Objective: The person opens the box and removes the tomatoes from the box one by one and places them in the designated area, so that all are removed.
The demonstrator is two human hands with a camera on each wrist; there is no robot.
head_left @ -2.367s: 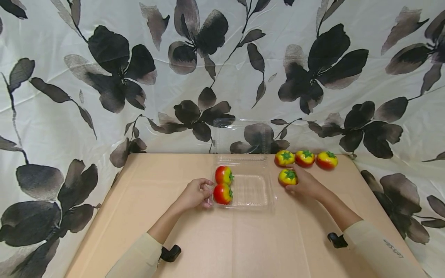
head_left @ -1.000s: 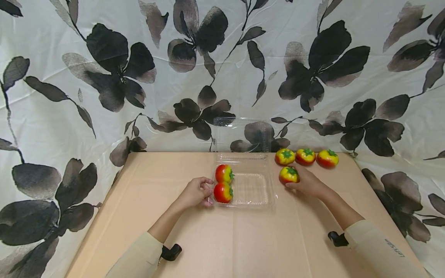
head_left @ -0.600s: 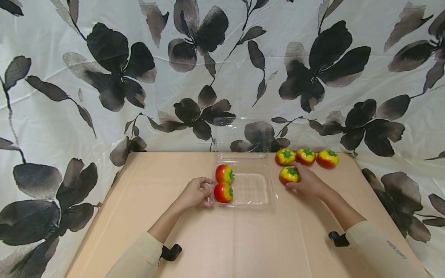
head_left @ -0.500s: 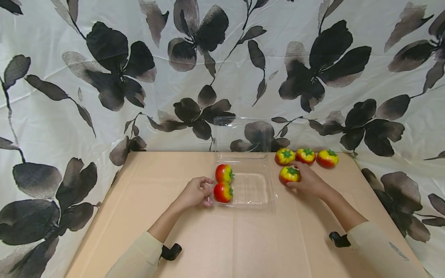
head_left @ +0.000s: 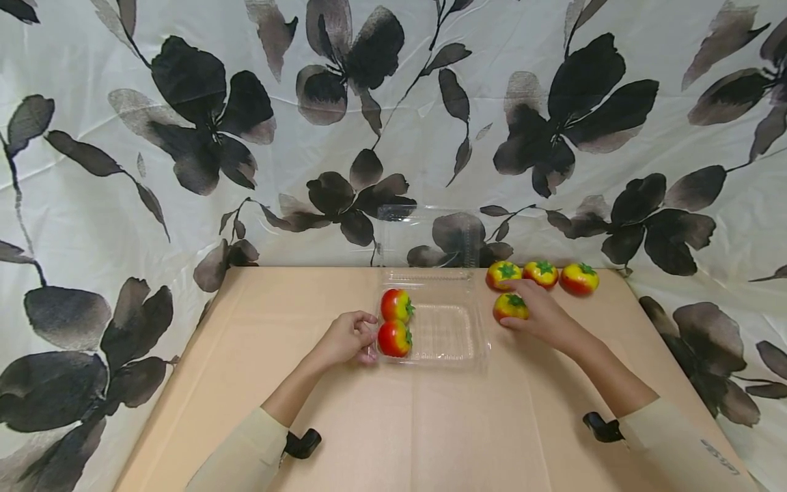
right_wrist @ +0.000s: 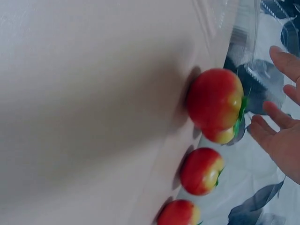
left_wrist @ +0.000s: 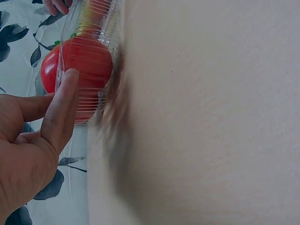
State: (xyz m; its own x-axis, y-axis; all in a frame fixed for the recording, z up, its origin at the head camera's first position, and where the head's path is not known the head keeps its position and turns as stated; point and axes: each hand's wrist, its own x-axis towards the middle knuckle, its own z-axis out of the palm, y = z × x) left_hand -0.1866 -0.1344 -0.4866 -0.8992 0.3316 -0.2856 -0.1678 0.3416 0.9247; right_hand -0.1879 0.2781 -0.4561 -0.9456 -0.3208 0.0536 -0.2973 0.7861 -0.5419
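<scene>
A clear plastic clamshell container [head_left: 447, 331] lies with its lid [head_left: 428, 236] raised at the back. Inside, along its left wall, are two red-and-yellow tomatoes, a rear one [head_left: 396, 305] and a front one [head_left: 394, 339]. My left hand [head_left: 344, 339] pinches the container's left rim between thumb and fingers; the left wrist view shows the fingertip [left_wrist: 71, 77] on the ribbed wall. Right of the container, another tomato [head_left: 507, 307] sits on the board under my right hand [head_left: 549, 318]. In the right wrist view that hand's fingers are spread, apart from the tomato [right_wrist: 213, 101].
Behind the right hand stands a row of three tomatoes, a left [head_left: 503, 274], a middle [head_left: 541, 274] and a right one [head_left: 579, 279], near the back edge of the tan board [head_left: 344, 430]. A white cloth [head_left: 455, 41] with dark flowers hangs behind.
My right hand has loosened from the single tomato, its fingers lifting and spreading toward the row behind. The left hand and container stay put.
</scene>
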